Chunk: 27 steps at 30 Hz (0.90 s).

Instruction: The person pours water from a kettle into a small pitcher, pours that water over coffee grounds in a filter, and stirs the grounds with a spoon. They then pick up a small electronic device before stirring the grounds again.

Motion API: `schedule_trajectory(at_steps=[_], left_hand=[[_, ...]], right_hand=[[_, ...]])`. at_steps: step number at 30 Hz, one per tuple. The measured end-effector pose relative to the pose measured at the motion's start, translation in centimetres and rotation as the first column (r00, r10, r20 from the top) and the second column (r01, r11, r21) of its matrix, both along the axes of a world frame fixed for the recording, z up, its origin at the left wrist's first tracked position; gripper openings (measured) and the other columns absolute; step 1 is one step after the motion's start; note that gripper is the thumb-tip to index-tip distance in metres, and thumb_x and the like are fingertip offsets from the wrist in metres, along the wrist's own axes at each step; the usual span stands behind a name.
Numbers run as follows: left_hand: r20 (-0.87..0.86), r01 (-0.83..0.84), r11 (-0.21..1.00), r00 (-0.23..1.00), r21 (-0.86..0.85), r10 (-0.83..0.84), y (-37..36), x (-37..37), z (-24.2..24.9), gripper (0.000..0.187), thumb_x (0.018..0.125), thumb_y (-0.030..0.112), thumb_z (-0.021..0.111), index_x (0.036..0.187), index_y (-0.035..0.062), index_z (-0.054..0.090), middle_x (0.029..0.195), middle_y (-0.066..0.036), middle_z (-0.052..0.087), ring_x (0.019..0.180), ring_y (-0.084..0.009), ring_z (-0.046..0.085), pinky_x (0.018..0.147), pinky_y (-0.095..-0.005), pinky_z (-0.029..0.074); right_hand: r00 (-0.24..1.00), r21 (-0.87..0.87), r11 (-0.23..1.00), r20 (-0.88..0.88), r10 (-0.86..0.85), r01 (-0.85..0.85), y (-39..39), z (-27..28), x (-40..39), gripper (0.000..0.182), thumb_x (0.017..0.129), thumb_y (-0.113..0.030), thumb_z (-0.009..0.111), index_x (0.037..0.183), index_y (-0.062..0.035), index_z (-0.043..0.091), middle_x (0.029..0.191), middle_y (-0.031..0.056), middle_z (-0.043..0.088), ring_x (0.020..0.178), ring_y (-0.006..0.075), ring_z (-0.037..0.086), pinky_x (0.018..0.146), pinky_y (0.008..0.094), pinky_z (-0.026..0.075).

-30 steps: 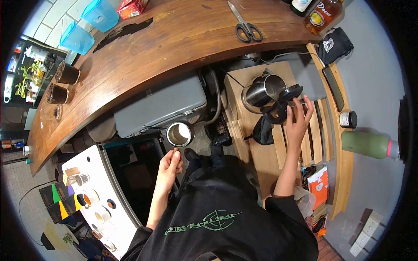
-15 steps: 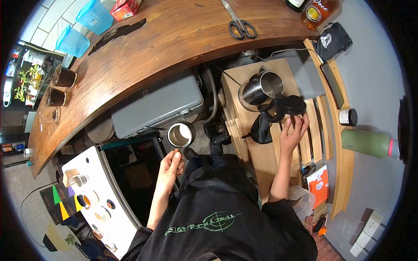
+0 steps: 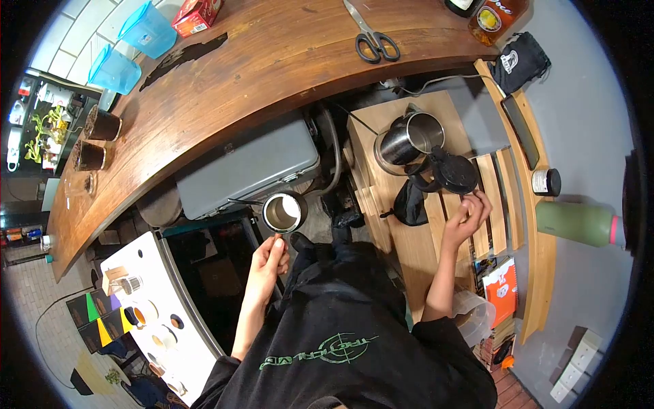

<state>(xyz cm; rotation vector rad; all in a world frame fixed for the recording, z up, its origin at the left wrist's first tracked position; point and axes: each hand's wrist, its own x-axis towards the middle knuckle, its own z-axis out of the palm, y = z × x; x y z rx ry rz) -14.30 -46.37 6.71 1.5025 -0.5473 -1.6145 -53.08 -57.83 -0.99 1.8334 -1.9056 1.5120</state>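
My left hand [image 3: 267, 262] is closed on the handle of a small round metal pot [image 3: 283, 213], held out over the floor in front of me; its inside looks pale and bright. On the right, a steel kettle [image 3: 409, 141] stands on its base with the black lid [image 3: 455, 172] swung back on its hinge toward me, so the mouth is uncovered. My right hand [image 3: 465, 219] has its fingers loosely bent and apart, fingertips right at the near edge of the lid. Beneath the kettle's handle lies a black cloth pouch [image 3: 410, 204].
Scissors [image 3: 373, 42] lie on the curved wooden counter [image 3: 259, 68] ahead. A grey case [image 3: 248, 163] sits below it. To the right, a narrow wooden shelf [image 3: 545, 273] runs along the wall near a green bottle [image 3: 573, 223]. A white table [image 3: 146, 255] with cups is at left.
The kettle lid has tipped further down toward me. My right hand has drawn slightly back and right, its fingers loosening from the lid. My left hand and the pot barely move.
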Motion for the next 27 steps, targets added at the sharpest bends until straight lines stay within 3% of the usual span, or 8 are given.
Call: schedule_trajectory(at_steps=[3, 7, 11, 13, 19, 22, 26, 27], left_hand=[[0.004, -0.001, 1.000, 1.000, -0.014, 0.001, 0.0, 0.1, -0.2, 0.026, 0.108, 0.028, 0.047, 0.096, 0.0055, 0.051, 0.070, 0.005, 0.037, 0.060, -0.0051, 0.030, 0.054, -0.0224, 0.026], [-0.007, -0.004, 1.000, 1.000, -0.013, 0.004, 0.0, 0.3, -0.3, 0.026, 0.108, 0.029, 0.047, 0.096, 0.0058, 0.051, 0.070, 0.005, 0.037, 0.060, -0.0051, 0.030, 0.055, -0.0224, 0.026], [-0.031, 0.008, 1.000, 0.999, -0.023, -0.009, -0.2, 0.3, -0.3, 0.026, 0.107, 0.028, 0.048, 0.095, 0.0059, 0.052, 0.070, 0.006, 0.036, 0.060, -0.0047, 0.030, 0.054, -0.0226, 0.026], [-0.057, 0.002, 0.999, 0.998, -0.034, -0.004, -0.2, 0.4, -0.4, 0.025, 0.107, 0.027, 0.049, 0.095, 0.0053, 0.052, 0.070, 0.006, 0.034, 0.060, -0.0045, 0.030, 0.054, -0.0229, 0.026], [-0.060, -0.034, 0.999, 0.998, -0.036, 0.031, 0.5, 1.0, -0.5, 0.026, 0.107, 0.028, 0.050, 0.094, 0.0057, 0.052, 0.070, 0.006, 0.035, 0.061, -0.0045, 0.031, 0.055, -0.0227, 0.027], [-0.032, -0.049, 0.998, 0.998, -0.037, 0.048, 1.0, 1.4, -0.5, 0.026, 0.107, 0.029, 0.050, 0.094, 0.0060, 0.052, 0.071, 0.006, 0.036, 0.061, -0.0043, 0.032, 0.055, -0.0225, 0.028], [-0.022, -0.090, 0.996, 0.996, -0.019, 0.089, 1.6, 2.0, -0.3, 0.026, 0.107, 0.029, 0.050, 0.094, 0.0066, 0.053, 0.071, 0.006, 0.037, 0.061, -0.0044, 0.032, 0.055, -0.0219, 0.027], [-0.023, -0.100, 0.995, 0.995, -0.023, 0.100, 1.6, 2.0, -0.2, 0.025, 0.107, 0.029, 0.049, 0.094, 0.0071, 0.053, 0.070, 0.007, 0.036, 0.060, -0.0046, 0.030, 0.055, -0.0218, 0.026]], right_hand=[[0.991, -0.079, 0.990, 0.072, -0.114, 0.120, -1.0, 2.9, -0.9, 0.019, 0.100, -0.013, 0.052, 0.098, 0.0028, 0.062, 0.103, 0.0134, 0.053, 0.100, 0.0295, 0.056, 0.088, 0.0433, 0.045], [0.998, 0.169, 0.983, 0.013, 0.069, -0.070, -4.9, 13.2, 0.4, 0.015, 0.098, -0.006, 0.052, 0.104, 0.0004, 0.064, 0.098, 0.0124, 0.054, 0.094, 0.0290, 0.057, 0.085, 0.0370, 0.046], [0.828, 0.663, 0.739, -0.347, 0.440, -0.115, -11.7, 15.6, 1.3, 0.030, 0.091, -0.003, 0.050, 0.113, -0.0051, 0.070, 0.118, 0.0221, 0.064, 0.117, 0.0354, 0.059, 0.099, 0.0413, 0.046], [0.717, 0.879, 0.474, -0.299, 0.630, -0.050, -15.5, 14.2, 2.5, 0.040, 0.084, 0.000, 0.049, 0.114, -0.0103, 0.073, 0.120, 0.0245, 0.066, 0.120, 0.0385, 0.058, 0.104, 0.0454, 0.044], [0.465, 0.942, 0.301, -0.336, 0.819, 0.151, -18.9, 11.0, 5.8, 0.047, 0.077, 0.003, 0.055, 0.114, -0.0159, 0.075, 0.110, 0.0189, 0.071, 0.107, 0.0360, 0.067, 0.094, 0.0433, 0.053], [0.393, 0.945, 0.251, -0.316, 0.864, 0.208, -20.1, 10.2, 6.4, 0.046, 0.077, 0.000, 0.057, 0.114, -0.0184, 0.075, 0.112, 0.0183, 0.071, 0.107, 0.0354, 0.067, 0.093, 0.0429, 0.054], [0.420, 0.896, 0.400, -0.445, 0.791, 0.195, -18.6, 18.5, 6.0, 0.043, 0.080, -0.002, 0.053, 0.114, -0.0156, 0.075, 0.106, 0.0199, 0.071, 0.106, 0.0371, 0.066, 0.095, 0.0436, 0.051], [0.451, 0.874, 0.478, -0.460, 0.765, 0.082, -18.1, 20.1, 4.6, 0.038, 0.081, -0.003, 0.053, 0.111, -0.0128, 0.074, 0.103, 0.0206, 0.071, 0.101, 0.0376, 0.066, 0.091, 0.0453, 0.051]])
